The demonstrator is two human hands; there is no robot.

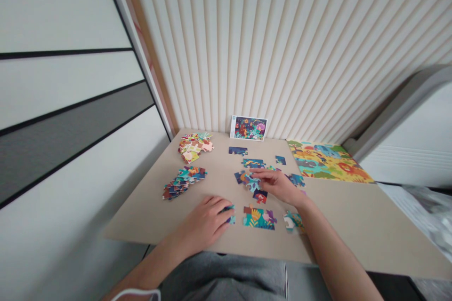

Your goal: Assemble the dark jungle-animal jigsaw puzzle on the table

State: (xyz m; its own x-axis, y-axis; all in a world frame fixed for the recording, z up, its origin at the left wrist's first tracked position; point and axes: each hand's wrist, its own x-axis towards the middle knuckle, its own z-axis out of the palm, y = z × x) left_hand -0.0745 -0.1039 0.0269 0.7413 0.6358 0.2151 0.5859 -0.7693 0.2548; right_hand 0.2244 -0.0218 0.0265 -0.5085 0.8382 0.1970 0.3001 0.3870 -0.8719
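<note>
My right hand [277,185] has its fingertips on one puzzle cluster [251,182] mid-desk [339,216], its visible part slanting from far left to near right; whether I'm pinching it, I cannot tell. My left hand [211,218] lies loosely spread over one blue piece [232,215]. Two piles, a bright one [192,148] and a darker one [183,182], sit left; one picture card [249,128] stands behind, long axis sideways.
</note>
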